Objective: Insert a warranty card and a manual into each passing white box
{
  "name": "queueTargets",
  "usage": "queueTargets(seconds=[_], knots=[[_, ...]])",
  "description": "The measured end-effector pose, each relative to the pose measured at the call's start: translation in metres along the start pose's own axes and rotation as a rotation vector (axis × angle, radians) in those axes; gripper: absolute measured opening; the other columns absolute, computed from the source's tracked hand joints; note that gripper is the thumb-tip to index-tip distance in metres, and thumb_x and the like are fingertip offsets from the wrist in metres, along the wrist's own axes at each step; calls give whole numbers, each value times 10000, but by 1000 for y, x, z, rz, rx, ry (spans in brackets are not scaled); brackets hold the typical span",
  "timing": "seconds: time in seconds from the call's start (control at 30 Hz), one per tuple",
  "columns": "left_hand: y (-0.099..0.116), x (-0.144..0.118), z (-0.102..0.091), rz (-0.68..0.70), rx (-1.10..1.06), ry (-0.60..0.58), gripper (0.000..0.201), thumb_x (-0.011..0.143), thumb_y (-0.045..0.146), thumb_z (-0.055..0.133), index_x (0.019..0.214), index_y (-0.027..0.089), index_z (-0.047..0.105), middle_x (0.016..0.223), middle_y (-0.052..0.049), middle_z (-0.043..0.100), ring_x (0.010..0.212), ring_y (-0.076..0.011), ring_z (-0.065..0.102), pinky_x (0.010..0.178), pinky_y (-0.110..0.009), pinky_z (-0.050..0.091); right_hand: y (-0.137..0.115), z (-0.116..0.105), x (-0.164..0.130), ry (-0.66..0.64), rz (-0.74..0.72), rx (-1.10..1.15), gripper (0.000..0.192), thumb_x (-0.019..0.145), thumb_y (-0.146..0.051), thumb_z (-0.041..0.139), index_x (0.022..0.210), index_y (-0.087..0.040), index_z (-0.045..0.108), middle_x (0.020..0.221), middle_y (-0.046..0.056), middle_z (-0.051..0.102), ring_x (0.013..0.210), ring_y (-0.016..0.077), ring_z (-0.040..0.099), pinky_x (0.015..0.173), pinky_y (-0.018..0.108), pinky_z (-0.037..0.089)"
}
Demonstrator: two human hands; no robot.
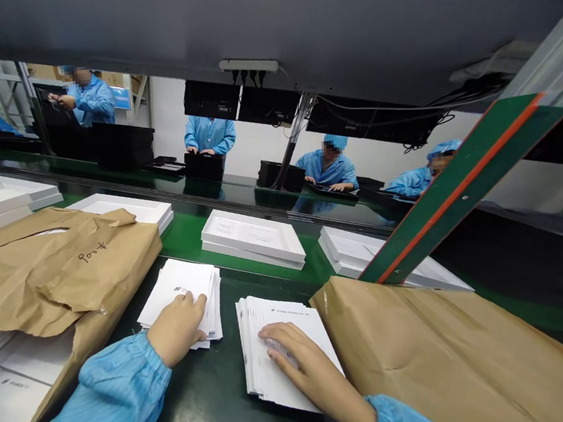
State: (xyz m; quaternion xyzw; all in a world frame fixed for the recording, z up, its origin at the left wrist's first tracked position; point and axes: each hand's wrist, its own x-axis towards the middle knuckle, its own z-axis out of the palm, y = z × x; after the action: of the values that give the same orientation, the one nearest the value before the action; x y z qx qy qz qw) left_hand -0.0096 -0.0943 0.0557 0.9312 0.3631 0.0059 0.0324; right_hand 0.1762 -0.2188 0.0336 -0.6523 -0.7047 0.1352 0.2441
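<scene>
My left hand [179, 326] rests on a stack of white printed leaflets [166, 283], fingers apart on the top sheet and the thumb low near its right side. A second white stack of leaflets [300, 316], its edges slightly fanned on the left, lies to the right. On top of that one lies my right hand [297, 364], with its fingers stretched out. Small dark print shows on both top sheets. Neither hand is closed round a leaflet. Blue sleeves cover both forearms.
A torn brown paper package [115, 255] with printed papers inside stands left; another brown package [425, 337] is at right. White box trays [251, 237] sit on the green conveyor [188, 237] behind. A green post [464, 185] slants at right. Co-workers in blue work beyond.
</scene>
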Motion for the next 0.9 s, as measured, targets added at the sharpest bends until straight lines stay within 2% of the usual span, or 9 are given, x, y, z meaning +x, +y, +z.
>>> queueTargets(seconds=[0.2,0.33,0.53,0.63,0.77,0.83,0.9], knots=[[-4,1,-3,46,38,-4,302,657,197,512,947,125,467,898,-110,544,834,-229,512,704,-326,402,2,1,0,-20,0,-19,224,790,-256,354,964,-216,489,980,65,511,952,204,426,825,365,347],[-1,-3,-2,81,51,-9,247,679,113,429,922,114,474,857,-120,550,773,-221,537,658,-324,412,3,2,1,-31,5,-25,227,789,-262,352,967,-225,488,989,65,506,962,210,421,830,373,346],[1,-2,-2,6,67,11,403,641,-19,321,1002,131,419,689,-80,561,661,-205,564,572,-299,416,2,2,0,-24,3,-11,226,785,-248,365,972,-221,491,990,59,510,958,203,423,829,362,346],[5,-1,-2,-36,107,72,462,641,-38,290,1026,189,407,762,-70,531,620,-188,560,524,-285,409,0,0,0,-30,0,-19,229,783,-240,369,976,-219,491,987,59,513,954,201,425,828,358,346],[1,-3,-12,-105,99,172,374,694,25,283,953,219,470,805,-51,479,608,-145,538,524,-250,393,-1,-1,0,-36,1,-17,232,784,-240,362,974,-226,495,991,58,511,957,204,425,826,361,349],[-11,-7,-24,-197,48,303,328,722,80,272,932,206,489,814,-41,464,626,-131,521,561,-247,391,-2,-1,-1,-34,2,-10,227,781,-237,367,965,-227,501,991,56,513,956,200,428,827,355,351],[-28,-10,-37,-283,-68,484,289,736,143,271,881,193,516,822,-29,468,673,-130,508,622,-248,388,-2,-1,-1,-23,3,1,223,779,-239,371,958,-228,504,988,56,516,953,201,432,827,358,351]])
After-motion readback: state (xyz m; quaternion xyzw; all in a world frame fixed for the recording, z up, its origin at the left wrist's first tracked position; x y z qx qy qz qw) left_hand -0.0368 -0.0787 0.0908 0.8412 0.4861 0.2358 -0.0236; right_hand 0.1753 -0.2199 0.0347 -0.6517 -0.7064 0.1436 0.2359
